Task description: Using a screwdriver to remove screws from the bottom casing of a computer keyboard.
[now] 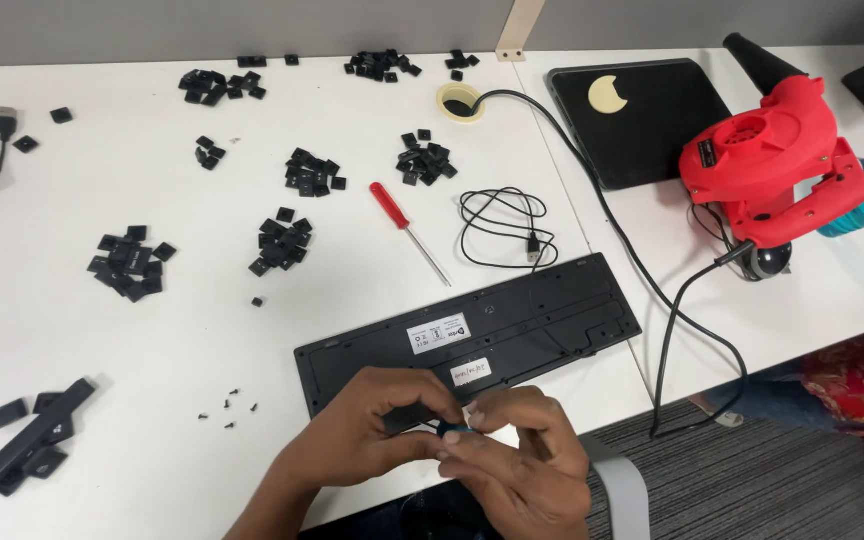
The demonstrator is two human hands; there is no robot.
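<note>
Both hands meet at the near edge of the tabletop: the left hand (372, 430) and the right hand (517, 450) pinch together, fingertips closed on a small blue-tipped object (452, 430), too small to identify. The grip is tight, finger against finger, with nothing else in it. Just beyond the knuckles lies the black plastic keyboard turned face down (472, 335), its back showing white labels, its near edge touching the hands. To the left of it sits a scatter of tiny dark screws (227, 408), loose on the white tabletop (72, 330). Further out, the red-handled screwdriver (407, 230) lies near the coiled black cable (502, 225), and heaps of black keycaps (132, 262) dot the far half. A red electric blower (772, 150) rests at the right edge. The risk here, judging by the layout: a slip of that pinch could drop the small piece off the near edge, and a sweeping wrist could scatter those screws.
</note>
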